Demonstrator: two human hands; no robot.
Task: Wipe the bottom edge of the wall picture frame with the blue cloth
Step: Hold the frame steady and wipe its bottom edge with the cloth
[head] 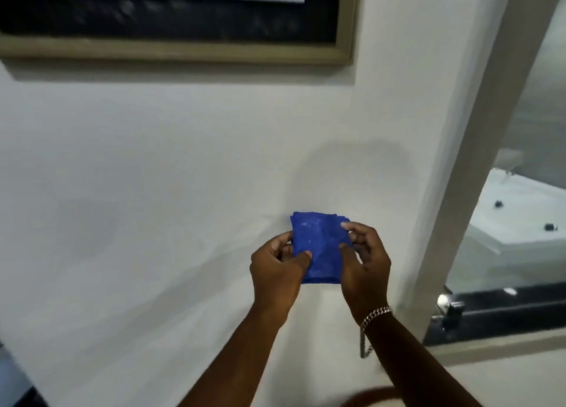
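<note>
Holding the folded blue cloth (318, 247) tight, my left hand (277, 271) and right hand (364, 268) pinch its sides, below the picture frame (183, 49).

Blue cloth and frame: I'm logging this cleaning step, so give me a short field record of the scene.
cloth: blue cloth, folded, held in front of the wall
left hand: grips the cloth's left side
right hand: fingers pinch its right side
picture frame: above, apart from the cloth
wiping: not yet begun
</note>
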